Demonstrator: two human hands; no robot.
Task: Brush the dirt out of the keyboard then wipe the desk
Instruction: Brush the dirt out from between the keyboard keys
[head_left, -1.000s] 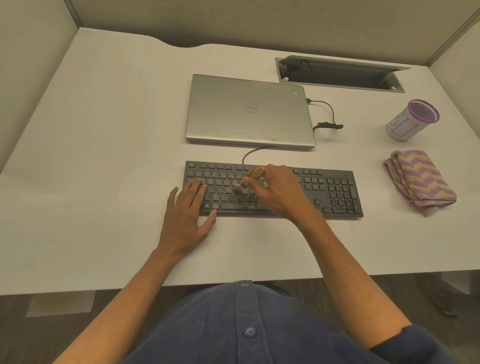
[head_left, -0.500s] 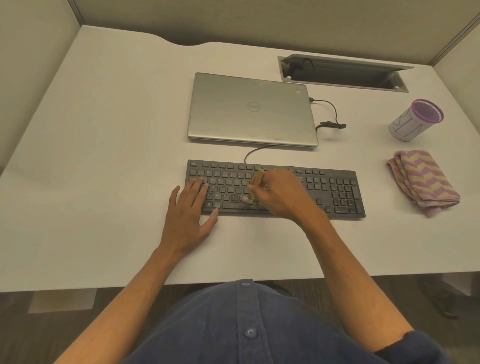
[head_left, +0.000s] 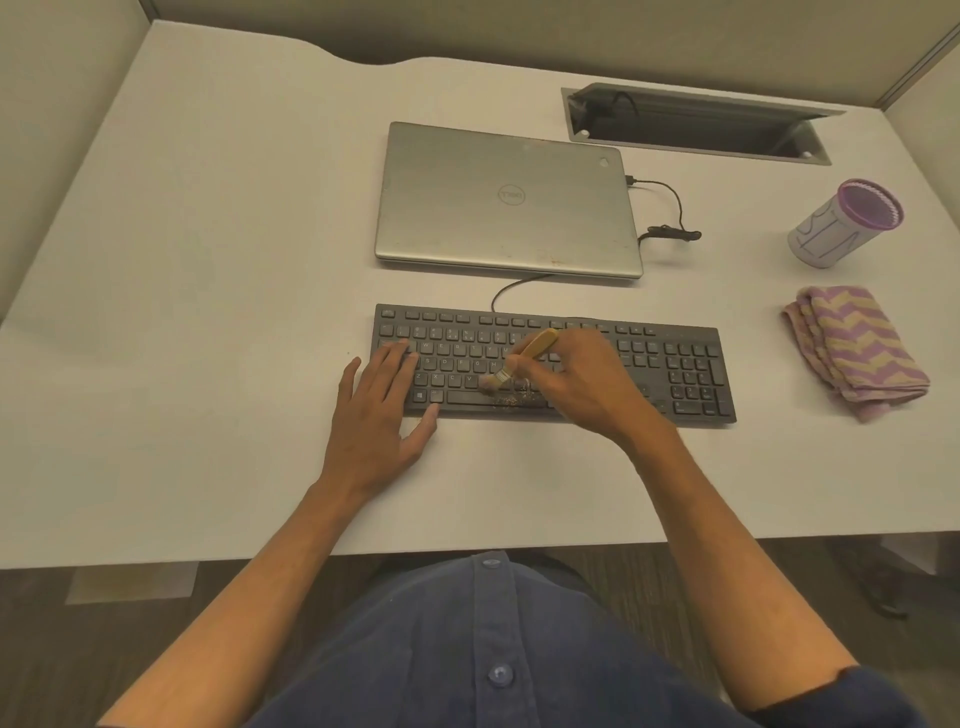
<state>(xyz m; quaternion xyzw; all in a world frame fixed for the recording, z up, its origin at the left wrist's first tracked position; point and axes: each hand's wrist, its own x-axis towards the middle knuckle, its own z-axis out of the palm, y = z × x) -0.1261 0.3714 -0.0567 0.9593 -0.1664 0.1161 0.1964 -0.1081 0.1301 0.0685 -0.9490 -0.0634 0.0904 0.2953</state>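
2 hands on the black keyboard (head_left: 555, 364) at desk centre: the left hand (head_left: 375, 415) lies flat, fingers straight, pinning its 9 o'clock end, while the right hand (head_left: 582, 382) pinches a wooden-handled brush (head_left: 519, 358), bristles down on the bottom letter row. Crumbs (head_left: 511, 400) sit along the space bar at 6 o'clock. Hard flicks could drive them between keys, or scatter them across the desk (head_left: 208, 312) for the folded cloth (head_left: 857, 348) at 3 o'clock to chase.

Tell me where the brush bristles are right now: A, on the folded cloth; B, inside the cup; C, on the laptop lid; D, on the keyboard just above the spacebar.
D: the right hand holds the brush with its bristles on the keyboard above the spacebar, by the dirt.
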